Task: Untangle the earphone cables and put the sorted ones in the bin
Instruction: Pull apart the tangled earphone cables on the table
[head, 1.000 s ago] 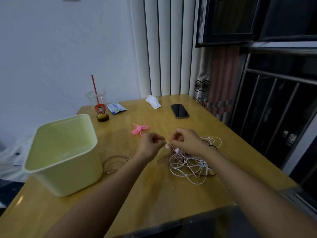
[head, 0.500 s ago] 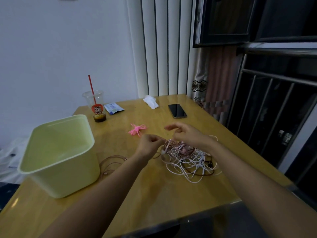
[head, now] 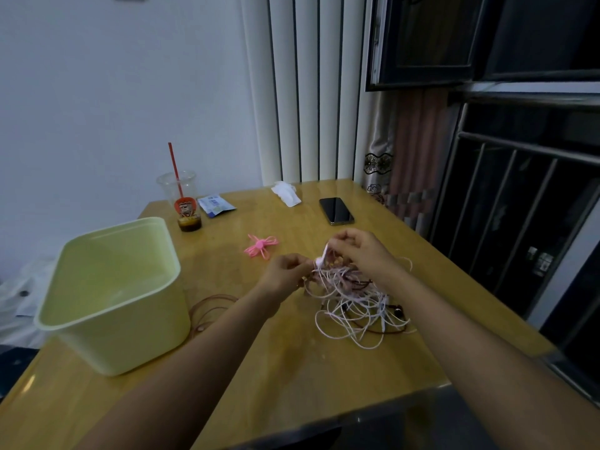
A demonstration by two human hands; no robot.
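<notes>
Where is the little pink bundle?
In the head view, the pink bundle lies on the table, left of the middle, just beyond the left hand and nearer than the cup.

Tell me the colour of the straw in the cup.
Red; the straw shows best in the head view.

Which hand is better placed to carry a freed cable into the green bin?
Probably left: the bin stands nearer the left hand; the right hand, pinching the tangle, is farther from it.
</notes>
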